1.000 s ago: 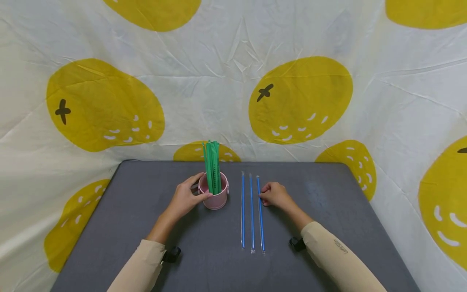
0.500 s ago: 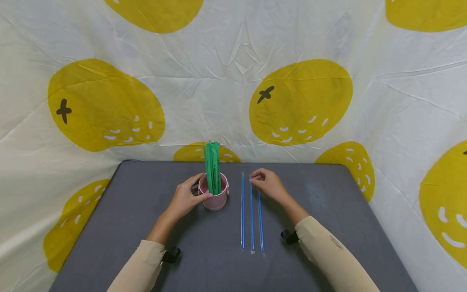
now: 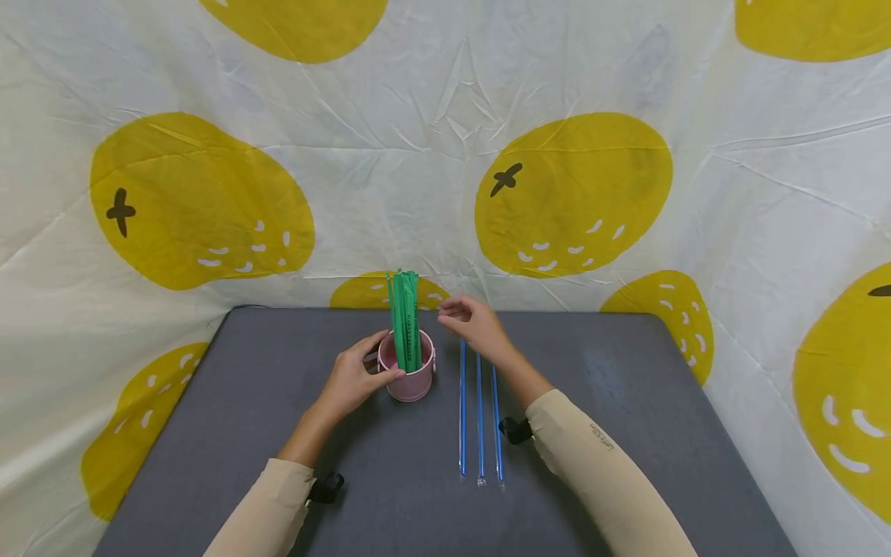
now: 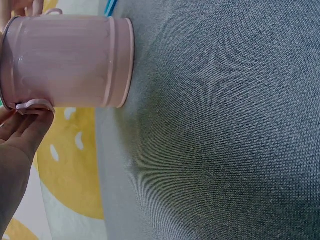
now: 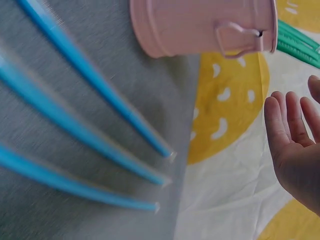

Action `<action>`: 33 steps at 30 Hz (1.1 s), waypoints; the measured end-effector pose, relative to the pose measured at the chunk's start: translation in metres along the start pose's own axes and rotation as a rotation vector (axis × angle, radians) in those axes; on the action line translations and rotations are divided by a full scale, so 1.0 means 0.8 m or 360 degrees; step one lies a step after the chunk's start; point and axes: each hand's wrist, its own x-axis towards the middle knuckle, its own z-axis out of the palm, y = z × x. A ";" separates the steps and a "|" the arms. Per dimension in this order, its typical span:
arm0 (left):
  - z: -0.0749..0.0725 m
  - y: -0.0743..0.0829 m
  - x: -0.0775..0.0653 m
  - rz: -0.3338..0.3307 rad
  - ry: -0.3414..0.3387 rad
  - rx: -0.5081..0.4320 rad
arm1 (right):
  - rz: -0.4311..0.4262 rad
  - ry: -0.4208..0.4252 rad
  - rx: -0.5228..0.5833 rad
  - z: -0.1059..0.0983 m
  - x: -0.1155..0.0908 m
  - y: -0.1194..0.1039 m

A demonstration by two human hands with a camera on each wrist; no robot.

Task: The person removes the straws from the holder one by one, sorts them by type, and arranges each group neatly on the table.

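My left hand (image 3: pixel 355 379) grips a small pink metal bucket (image 3: pixel 411 389) by its left side, thumb at the front of the rim and fingers behind. The bucket stands upright on the table; a side handle (image 4: pixel 37 104) shows near the fingers in the left wrist view. Out of its mouth rises a bunch of green paper-wrapped straws (image 3: pixel 407 321). To the right of the bunch, my right hand (image 3: pixel 479 329) hovers with nothing in it, fingers loosely bent in the right wrist view. Beneath it lie three blue straws (image 3: pixel 480 425) in clear wrappers, side by side; the hand covers their far ends in the head view.
The dark grey cloth-covered table (image 3: pixel 244 402) reaches back to a white curtain (image 3: pixel 390 193) printed with large yellow fruit. Both wrists wear black cameras, one (image 3: pixel 326 487) on the left and another (image 3: pixel 515 430) on the right.
From beside the rightmost blue straw, my right hand has lifted and moved left and away, over the straws' far ends toward the green bunch. The left hand and bucket stay put.
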 end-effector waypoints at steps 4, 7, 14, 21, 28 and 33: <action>0.000 0.000 0.000 0.0015 0.0002 0.0005 | -0.0027 0.0004 -0.0003 0.012 0.011 -0.009; 0.001 -0.001 0.000 0.0021 0.0009 0.0006 | -0.0029 -0.0011 -0.0004 0.020 0.021 -0.015; 0.002 -0.001 0.001 0.0030 0.0023 0.0018 | -0.0035 -0.0013 -0.0004 0.033 0.035 -0.025; 0.003 0.001 0.002 0.0003 0.0009 -0.0001 | -0.0016 -0.0010 0.0003 0.039 0.043 -0.026; 0.004 0.001 0.003 0.0026 0.0011 -0.0012 | -0.0035 -0.0001 0.0044 0.041 0.044 -0.027; 0.004 0.002 0.004 0.0021 0.0016 -0.0002 | -0.0038 -0.0017 0.0131 0.041 0.044 -0.029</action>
